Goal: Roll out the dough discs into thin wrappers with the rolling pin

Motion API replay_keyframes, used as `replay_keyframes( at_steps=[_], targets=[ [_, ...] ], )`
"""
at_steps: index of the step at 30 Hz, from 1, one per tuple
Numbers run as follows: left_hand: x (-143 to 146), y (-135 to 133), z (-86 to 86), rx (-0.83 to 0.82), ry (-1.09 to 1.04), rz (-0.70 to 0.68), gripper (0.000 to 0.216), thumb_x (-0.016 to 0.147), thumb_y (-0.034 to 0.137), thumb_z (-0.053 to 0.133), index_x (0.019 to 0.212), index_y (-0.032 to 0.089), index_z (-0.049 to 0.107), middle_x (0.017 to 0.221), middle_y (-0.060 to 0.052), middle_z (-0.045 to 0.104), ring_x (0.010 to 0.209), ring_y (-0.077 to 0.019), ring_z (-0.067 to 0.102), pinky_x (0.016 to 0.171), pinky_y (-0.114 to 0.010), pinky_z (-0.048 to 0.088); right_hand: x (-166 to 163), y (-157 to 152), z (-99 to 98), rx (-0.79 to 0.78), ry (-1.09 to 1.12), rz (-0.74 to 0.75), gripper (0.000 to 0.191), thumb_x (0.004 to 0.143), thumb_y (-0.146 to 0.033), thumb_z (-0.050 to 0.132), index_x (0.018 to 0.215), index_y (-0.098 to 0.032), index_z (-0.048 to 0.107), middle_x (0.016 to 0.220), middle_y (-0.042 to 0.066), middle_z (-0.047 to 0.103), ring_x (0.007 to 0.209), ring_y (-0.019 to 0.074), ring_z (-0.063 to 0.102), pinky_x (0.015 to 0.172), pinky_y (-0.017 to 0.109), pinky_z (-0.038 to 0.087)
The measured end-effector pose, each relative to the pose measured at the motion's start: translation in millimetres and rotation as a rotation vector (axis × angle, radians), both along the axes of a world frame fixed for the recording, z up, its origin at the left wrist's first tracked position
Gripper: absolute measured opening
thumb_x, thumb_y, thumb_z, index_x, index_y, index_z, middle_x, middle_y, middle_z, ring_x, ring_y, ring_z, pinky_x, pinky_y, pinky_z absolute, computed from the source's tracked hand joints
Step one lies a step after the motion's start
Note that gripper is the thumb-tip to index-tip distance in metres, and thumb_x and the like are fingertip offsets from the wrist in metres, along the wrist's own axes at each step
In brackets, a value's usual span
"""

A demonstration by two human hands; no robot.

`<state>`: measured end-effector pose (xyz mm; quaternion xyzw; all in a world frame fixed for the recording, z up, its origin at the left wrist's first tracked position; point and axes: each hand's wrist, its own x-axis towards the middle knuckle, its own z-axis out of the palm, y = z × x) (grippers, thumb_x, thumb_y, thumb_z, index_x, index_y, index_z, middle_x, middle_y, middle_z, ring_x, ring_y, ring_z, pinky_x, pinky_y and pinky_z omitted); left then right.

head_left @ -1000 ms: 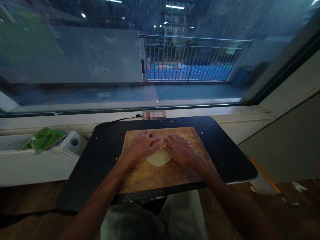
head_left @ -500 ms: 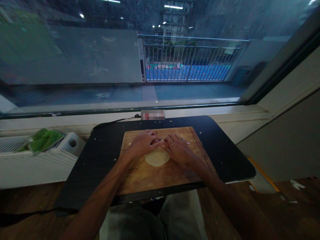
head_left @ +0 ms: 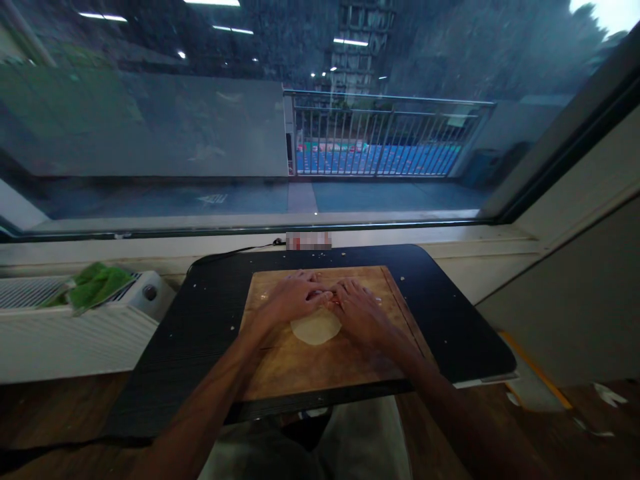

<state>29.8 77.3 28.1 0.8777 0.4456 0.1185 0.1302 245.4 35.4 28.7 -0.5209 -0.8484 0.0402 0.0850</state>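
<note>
A thin, pale round of dough [head_left: 316, 329] lies flat on a wooden cutting board [head_left: 310, 373]. My left hand [head_left: 299, 293] and my right hand [head_left: 359, 308] meet over its far edge, fingers curled and thumbs close together. Both hands grip the dough's far part, which they largely cover. Between the thumbs shows a small reddish bit [head_left: 333, 299], too hidden to name. The near part of the dough is uncovered.
Under the board is a black table [head_left: 210, 300] dotted with pale crumbs. A window sill [head_left: 400, 233] runs behind it, with a blurred red-and-white item [head_left: 309, 241]. To the left, a green cloth [head_left: 100, 287] lies on a white radiator [head_left: 75, 343].
The view has tilted up slightly, so everything sits lower in the picture. My hands remain together at the dough's far edge, with only slight finger movement.
</note>
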Motion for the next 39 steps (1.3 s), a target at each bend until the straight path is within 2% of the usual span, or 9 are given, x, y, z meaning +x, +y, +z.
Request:
replay_keyframes(
  at_steps=[3,6,10,16,21,26,31,35,39],
  targets=[
    [-0.3,-6.0,-2.2,0.079,0.044,0.095,0.043,0.116,0.048,0.048,0.127,0.029,0.084,0.129,-0.009,0.075,0.123,-0.0287,0.064,0.107,-0.044,0.052,1.9,-0.5,-3.7,0.020,-0.002,0.002,0.035,0.120,-0.046,0.048,0.131,-0.020,0.069,0.135,0.013,0.072,0.126,0.0301,0.062,0.109,0.045,0.048],
    [-3.4,-14.3,-1.2,0.179,0.186,0.279,0.048,0.118,0.039,0.038,0.128,0.022,0.081,0.130,-0.015,0.074,0.122,-0.0332,0.063,0.103,-0.049,0.052,3.0,-2.1,-5.1,0.058,-0.035,-0.039,0.044,0.120,-0.051,0.043,0.141,-0.021,0.068,0.143,0.015,0.070,0.134,0.0327,0.059,0.112,0.049,0.047],
    [-9.9,-23.6,4.2,0.215,0.294,0.438,0.048,0.117,0.036,0.035,0.136,0.019,0.075,0.135,-0.019,0.072,0.123,-0.0356,0.062,0.102,-0.053,0.050,1.4,-2.3,-1.7,0.092,-0.095,-0.094,0.042,0.121,-0.036,0.036,0.149,-0.022,0.064,0.153,0.016,0.067,0.141,0.0346,0.056,0.114,0.051,0.045],
    [-13.9,-16.2,2.8,0.195,0.246,0.478,0.046,0.114,0.032,0.038,0.145,0.020,0.070,0.140,-0.019,0.071,0.129,-0.0369,0.060,0.106,-0.055,0.049,-1.7,13.1,-2.6,0.157,-0.124,-0.126,0.045,0.118,-0.027,0.036,0.156,-0.019,0.061,0.148,0.018,0.069,0.135,0.0359,0.057,0.113,0.051,0.043],
    [-13.1,2.9,2.9,0.185,0.243,0.520,0.051,0.112,0.031,0.039,0.153,0.019,0.065,0.147,-0.020,0.069,0.135,-0.0385,0.059,0.110,-0.057,0.050,-6.2,38.4,-5.2,0.182,-0.101,-0.205,0.051,0.118,-0.031,0.037,0.162,-0.016,0.058,0.142,0.020,0.071,0.130,0.0347,0.059,0.109,0.048,0.045],
    [-10.8,27.2,6.5,0.166,0.233,0.529,0.051,0.108,0.026,0.041,0.153,0.017,0.064,0.153,-0.021,0.066,0.141,-0.0394,0.057,0.113,-0.058,0.050,-11.8,66.2,-2.8,0.136,-0.090,-0.270,0.053,0.119,-0.037,0.035,0.164,-0.018,0.057,0.147,0.021,0.068,0.132,0.0367,0.059,0.108,0.051,0.046],
    [-10.6,53.8,1.9,0.117,0.254,0.555,0.052,0.107,0.024,0.039,0.152,0.013,0.063,0.156,-0.025,0.062,0.145,-0.0403,0.054,0.114,-0.058,0.050,-14.7,86.0,-0.8,0.075,-0.110,-0.279,0.052,0.119,-0.039,0.037,0.162,-0.020,0.058,0.145,0.020,0.069,0.133,0.0364,0.058,0.109,0.052,0.047],
    [-13.0,53.6,-2.6,0.074,0.291,0.510,0.056,0.109,0.028,0.038,0.160,0.016,0.059,0.163,-0.024,0.057,0.151,-0.0416,0.050,0.117,-0.062,0.049,-12.7,78.5,-1.8,0.082,-0.119,-0.265,0.053,0.117,-0.037,0.041,0.164,-0.019,0.056,0.147,0.022,0.068,0.135,0.0371,0.058,0.111,0.053,0.047],
    [-15.7,31.7,-4.8,0.088,0.315,0.458,0.060,0.112,0.035,0.036,0.167,0.018,0.053,0.165,-0.024,0.057,0.155,-0.0425,0.048,0.118,-0.064,0.048,-8.8,54.3,-8.4,0.144,-0.100,-0.214,0.056,0.114,-0.030,0.043,0.165,-0.013,0.055,0.152,0.024,0.066,0.140,0.0362,0.056,0.119,0.052,0.042]
  ],
)
